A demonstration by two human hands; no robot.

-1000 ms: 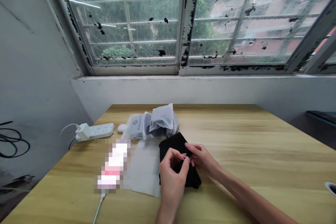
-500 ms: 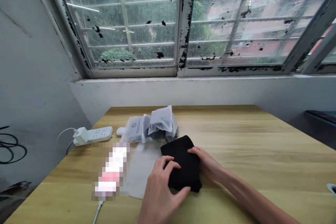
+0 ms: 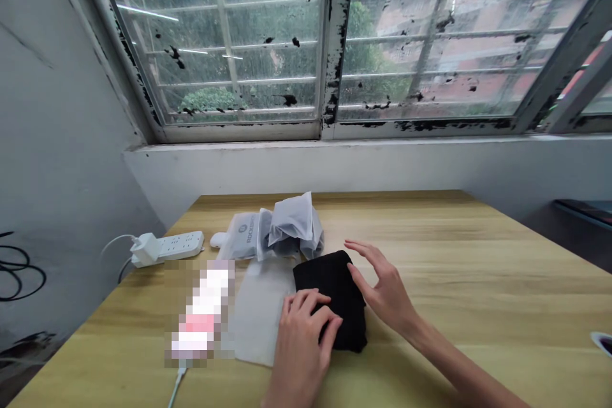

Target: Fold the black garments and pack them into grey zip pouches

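A folded black cloth, roughly rectangular, lies on the wooden table, its left edge over a pale flat bag. My left hand rests on the lower left part of the cloth, thumb and index fingertips brought together in a pinch at its surface. How much fabric is between them is hidden. At the upper right edge of the cloth is my right hand, open, its fingers stretched out and thumb apart, with nothing held.
Behind the cloth sit several frosted pouches, one with lettering. A blurred-out phone-like object with a white cable lies left. A power strip with a plug stands by the left wall. A window is behind the table.
My right hand has let go of the cloth's right side and opened, moving slightly up. My left thumb and index finger have closed together over the cloth, which has barely moved.
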